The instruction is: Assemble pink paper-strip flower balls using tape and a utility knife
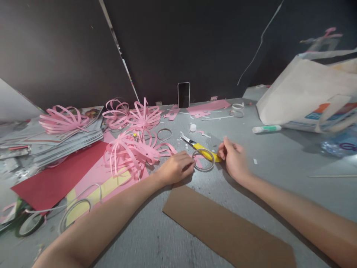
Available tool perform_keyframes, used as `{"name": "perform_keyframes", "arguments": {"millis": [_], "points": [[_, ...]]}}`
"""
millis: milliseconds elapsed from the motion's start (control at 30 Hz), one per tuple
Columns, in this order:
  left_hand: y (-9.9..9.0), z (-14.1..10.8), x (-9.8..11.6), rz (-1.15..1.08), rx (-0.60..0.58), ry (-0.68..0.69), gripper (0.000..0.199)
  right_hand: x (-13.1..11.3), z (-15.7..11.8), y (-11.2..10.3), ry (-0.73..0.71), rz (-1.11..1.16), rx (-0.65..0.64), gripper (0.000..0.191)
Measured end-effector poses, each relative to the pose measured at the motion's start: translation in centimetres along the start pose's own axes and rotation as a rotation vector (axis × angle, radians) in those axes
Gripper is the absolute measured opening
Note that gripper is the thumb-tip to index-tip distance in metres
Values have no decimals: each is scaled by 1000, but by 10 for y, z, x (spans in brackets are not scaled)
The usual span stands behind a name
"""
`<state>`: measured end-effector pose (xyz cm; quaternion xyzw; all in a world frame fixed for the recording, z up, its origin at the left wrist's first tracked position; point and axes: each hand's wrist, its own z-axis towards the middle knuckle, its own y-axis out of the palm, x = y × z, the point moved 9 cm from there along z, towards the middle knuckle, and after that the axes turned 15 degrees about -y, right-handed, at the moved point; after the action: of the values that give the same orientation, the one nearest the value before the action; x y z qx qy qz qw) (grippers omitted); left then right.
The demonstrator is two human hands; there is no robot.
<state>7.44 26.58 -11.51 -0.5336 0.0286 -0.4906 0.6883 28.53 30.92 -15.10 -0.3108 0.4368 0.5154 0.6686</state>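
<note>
A thin grey ring (203, 170) has its left edge at the closed fingertips of my left hand (177, 168), which grips it there. Through and behind the ring lies a yellow utility knife (198, 146) on the grey table, its metal end pointing away to the left. My right hand (234, 159) is beside the knife's near end, fingers curled and pressed together; whatever they may hold is too small to make out. A brown cardboard strip (225, 227) lies in front of both hands. Left of my left hand are several pink paper-strip balls (134, 149).
Red paper (55, 178), a magazine stack (69, 143) and a green tape roll (29, 225) occupy the left. A phone (183, 95) stands against the dark wall. At right are a glue stick (267, 129), a white bag (304, 89) and a plastic bottle (340, 143).
</note>
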Motion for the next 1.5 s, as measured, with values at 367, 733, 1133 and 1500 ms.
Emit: {"name": "perform_keyframes", "arguments": {"millis": [367,733,1133,1500], "points": [[-10,0,2,-49,95,37,19,2,-3,5,49,39,-26,49],[-25,0,5,62,249,0,20,-11,-8,10,94,-62,-78,54],[-69,9,0,-255,385,-197,26,-49,-10,30,-64,-259,-269,61],[-180,29,-57,-726,239,-641,25,-161,37,184,-422,-11,-578,28]]}}
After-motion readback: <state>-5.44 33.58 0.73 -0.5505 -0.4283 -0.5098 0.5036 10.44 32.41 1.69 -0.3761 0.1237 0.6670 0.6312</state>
